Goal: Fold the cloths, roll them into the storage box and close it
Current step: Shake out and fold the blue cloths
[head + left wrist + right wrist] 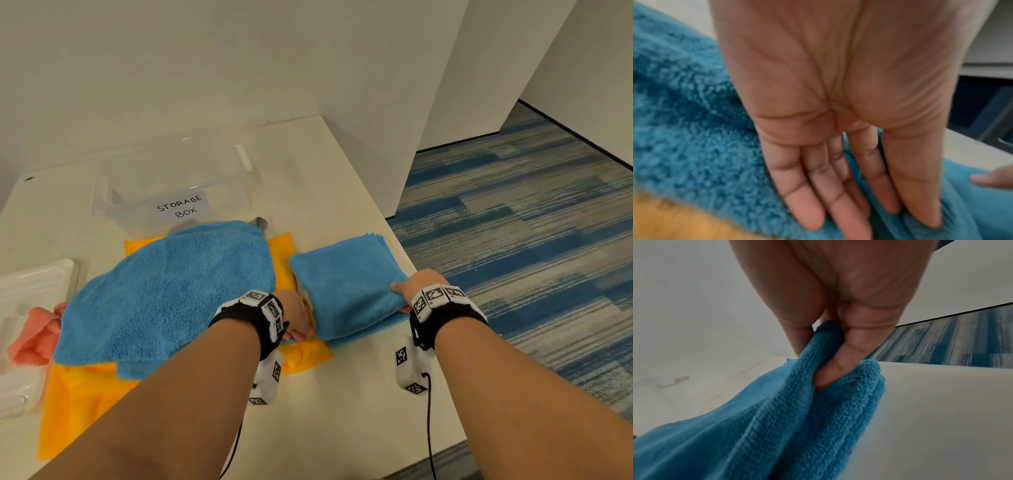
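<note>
Nearest: two bare forearms, each strapped with a black wrist band carrying white blocks printed with black-and-white square markers, thin black cables trailing off the near table edge.

Left hand (298,317): palm down, fingers (809,203) straight and close together, pressing flat at the left edge of the folded blue cloth (346,287); nothing gripped.

Right hand (419,286): clamped on the right edge of that same folded cloth, thumb on top, fingers (840,360) curled beneath, layered edges bunched between them. Fine ribbed microfibre weave, several stacked layers showing at the fold.

Folded cloth: a neat squarish pad, smooth-topped, lying on the matte cream table (342,411) close to its right edge, lower left corner overlapping the orange cloth (78,401).

Orange cloth: spread flat and wide, soft and slightly creased. Over it, a large fluffy blue towel (164,298), deep looped pile, loosely heaped with rounded edges.

Left of that: a crumpled pink cloth (37,339), touching a clear ribbed plastic lid (30,291) at the table's left margin.

Farther back: the storage box (171,178), clear rigid plastic, rectangular, open-topped, with a white paper label hand-lettered "STORAGE BOX" on its near wall; just behind the towel, no cloth inside.

Beyond: plain white walls, and striped blue-grey carpet (531,222) to the right.
</note>
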The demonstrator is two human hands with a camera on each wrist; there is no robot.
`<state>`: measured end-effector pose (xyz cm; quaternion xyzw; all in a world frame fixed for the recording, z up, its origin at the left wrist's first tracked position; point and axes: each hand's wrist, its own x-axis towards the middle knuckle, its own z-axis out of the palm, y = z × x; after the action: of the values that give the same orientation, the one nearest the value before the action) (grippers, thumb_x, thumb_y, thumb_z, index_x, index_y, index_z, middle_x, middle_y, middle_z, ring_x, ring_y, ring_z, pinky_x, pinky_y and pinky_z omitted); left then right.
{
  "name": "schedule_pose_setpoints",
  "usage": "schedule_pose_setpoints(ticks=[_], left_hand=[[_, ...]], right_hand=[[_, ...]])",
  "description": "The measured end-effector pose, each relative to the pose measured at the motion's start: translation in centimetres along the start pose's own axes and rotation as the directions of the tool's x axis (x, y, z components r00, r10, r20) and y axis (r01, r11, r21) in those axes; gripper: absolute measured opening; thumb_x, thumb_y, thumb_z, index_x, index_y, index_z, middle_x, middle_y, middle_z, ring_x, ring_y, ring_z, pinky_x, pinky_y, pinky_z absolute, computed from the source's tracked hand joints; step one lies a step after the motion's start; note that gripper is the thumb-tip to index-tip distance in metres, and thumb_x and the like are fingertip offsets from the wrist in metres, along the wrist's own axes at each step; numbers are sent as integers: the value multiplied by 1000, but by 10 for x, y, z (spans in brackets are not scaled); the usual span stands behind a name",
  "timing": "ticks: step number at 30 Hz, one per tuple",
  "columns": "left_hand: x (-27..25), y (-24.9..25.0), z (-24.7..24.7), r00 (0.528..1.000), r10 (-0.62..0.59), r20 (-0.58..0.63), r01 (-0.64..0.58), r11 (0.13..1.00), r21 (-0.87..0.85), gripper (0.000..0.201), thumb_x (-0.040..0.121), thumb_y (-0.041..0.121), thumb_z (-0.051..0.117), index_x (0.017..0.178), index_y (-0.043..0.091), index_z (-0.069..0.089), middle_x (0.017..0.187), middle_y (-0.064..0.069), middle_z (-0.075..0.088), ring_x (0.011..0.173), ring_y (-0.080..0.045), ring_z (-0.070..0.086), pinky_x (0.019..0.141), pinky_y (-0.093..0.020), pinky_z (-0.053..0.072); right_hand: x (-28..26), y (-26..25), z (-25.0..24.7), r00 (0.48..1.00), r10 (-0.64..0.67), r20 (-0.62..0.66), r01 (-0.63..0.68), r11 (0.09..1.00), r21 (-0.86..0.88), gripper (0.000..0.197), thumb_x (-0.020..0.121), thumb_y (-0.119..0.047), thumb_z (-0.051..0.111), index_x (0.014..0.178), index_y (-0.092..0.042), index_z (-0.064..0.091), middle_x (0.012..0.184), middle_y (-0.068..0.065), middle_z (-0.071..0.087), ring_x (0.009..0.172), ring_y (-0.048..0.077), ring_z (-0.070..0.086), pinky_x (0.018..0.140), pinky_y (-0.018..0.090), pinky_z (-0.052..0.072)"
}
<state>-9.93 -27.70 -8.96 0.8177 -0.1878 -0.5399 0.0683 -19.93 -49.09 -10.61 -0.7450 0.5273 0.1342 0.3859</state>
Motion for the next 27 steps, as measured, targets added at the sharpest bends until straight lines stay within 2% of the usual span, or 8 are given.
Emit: schedule_pose_setpoints(ticks=[2, 4, 7, 10, 12, 14, 20, 27], left_hand=[[-2, -2, 0, 998, 58, -12, -59, 990, -125, 10, 84, 18, 68, 89, 13, 60, 93, -7, 66, 85, -20, 60, 84, -31, 52], [-4, -4, -1, 993, 122, -6, -119, 956, -270, 40, 79, 20, 76, 114, 21, 55, 101, -3, 70, 93, -15, 67, 86, -35, 53], [-8, -2, -1, 988, 139, 71, -107, 937, -333, 57, 78, 20, 78, 125, 29, 46, 101, 3, 65, 91, -9, 65, 86, -33, 53], [-8, 2, 6, 993, 114, 15, -108, 970, -217, 42, 81, 27, 76, 117, 21, 55, 97, 4, 66, 80, -5, 63, 85, -28, 56], [-4, 5, 9, 991, 110, -72, -119, 984, -134, 20, 83, 32, 72, 90, 16, 63, 81, 4, 66, 66, -4, 60, 74, -21, 55], [-2, 8, 10, 984, 77, -158, -90, 993, -78, 26, 85, 34, 70, 70, 16, 59, 67, 4, 62, 56, -5, 56, 61, -14, 50], [2, 3, 6, 986, -4, -167, -28, 982, -187, 22, 79, 25, 77, 77, 10, 62, 96, -14, 71, 88, -24, 68, 89, -36, 55], [2, 3, 8, 978, -31, -204, -11, 980, -199, 25, 78, 29, 78, 80, 12, 61, 74, -3, 64, 62, -14, 60, 68, -23, 56]], right_hand=[[1, 2, -1, 1000, 5, 7, -5, 1000, 18, 33, 79, -31, 73, 85, -3, 57, 86, 15, 68, 80, 31, 67, 78, 45, 58], [-1, 3, 0, 1000, 12, 7, -13, 998, 63, 30, 80, -28, 72, 79, -3, 57, 80, 14, 67, 80, 32, 68, 78, 45, 58], [-2, 3, 2, 1000, 20, 3, -21, 993, 114, 30, 80, -25, 73, 72, -3, 53, 76, 14, 63, 85, 35, 67, 81, 47, 57], [-4, 3, 2, 1000, 21, 16, -23, 991, 128, 30, 82, -25, 70, 70, -4, 52, 73, 13, 61, 84, 32, 65, 78, 43, 57], [-8, 4, 0, 1000, 2, 24, -4, 998, 68, 31, 86, -28, 66, 69, -8, 50, 70, 7, 58, 69, 22, 59, 61, 31, 52], [-7, 5, -1, 1000, -11, 24, 8, 996, 86, 28, 87, -28, 65, 70, -11, 51, 73, 6, 60, 64, 19, 57, 61, 30, 54], [-3, 10, -1, 1000, -18, -7, 17, 1000, -14, 37, 81, -39, 70, 88, -4, 62, 84, 12, 68, 76, 28, 67, 78, 42, 58], [-9, 12, -1, 998, -17, 53, 19, 999, -36, 38, 88, -36, 60, 104, -1, 63, 90, 10, 65, 83, 27, 65, 85, 41, 56]])
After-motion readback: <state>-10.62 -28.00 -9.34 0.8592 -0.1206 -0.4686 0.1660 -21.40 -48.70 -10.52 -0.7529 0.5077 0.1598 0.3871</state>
